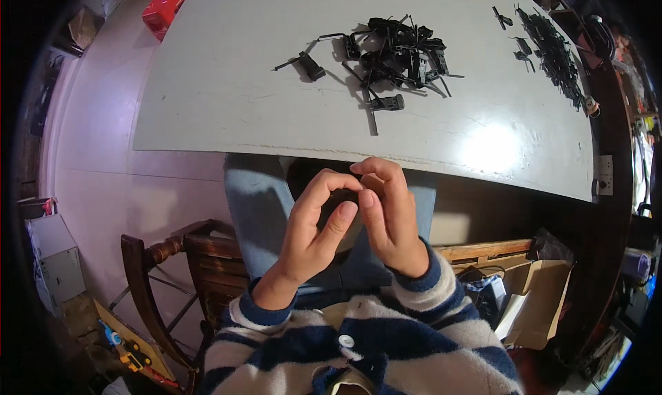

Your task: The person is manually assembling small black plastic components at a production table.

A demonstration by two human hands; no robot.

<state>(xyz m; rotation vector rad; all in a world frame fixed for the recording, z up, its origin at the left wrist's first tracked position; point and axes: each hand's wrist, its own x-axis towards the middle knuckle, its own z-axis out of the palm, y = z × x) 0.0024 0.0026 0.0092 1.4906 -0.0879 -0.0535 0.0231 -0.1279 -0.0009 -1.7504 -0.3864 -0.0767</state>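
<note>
Head view: left hand (310, 233) and right hand (389, 219) raised over the lap, just short of the table (221, 98) edge. Fingers bent inward, tips meeting or nearly so, thumbs close together; can't tell whether anything small is pinched between. Black parts (418, 69) in a tangled pile on the tabletop, beyond the hands and well apart from them. Single part (311, 66) off to the left, another part (387, 104) on the near side, plus a long black heap (552, 53) at far right. Mostly blocky bodies with thin arms sticking out. Reads as moulded plastic: light, stiff, little give in the body, probably a bit slick. Thin arms likely the weak spot, easy to bend or snap, prone to hooking on neighbours. Best gripped by the blocky body, thumb and forefinger on opposite sides, clear of the arm. Easiest taken from the pile's fringe; lift, don't drag, or risk pulling tangled neighbours along.
</note>
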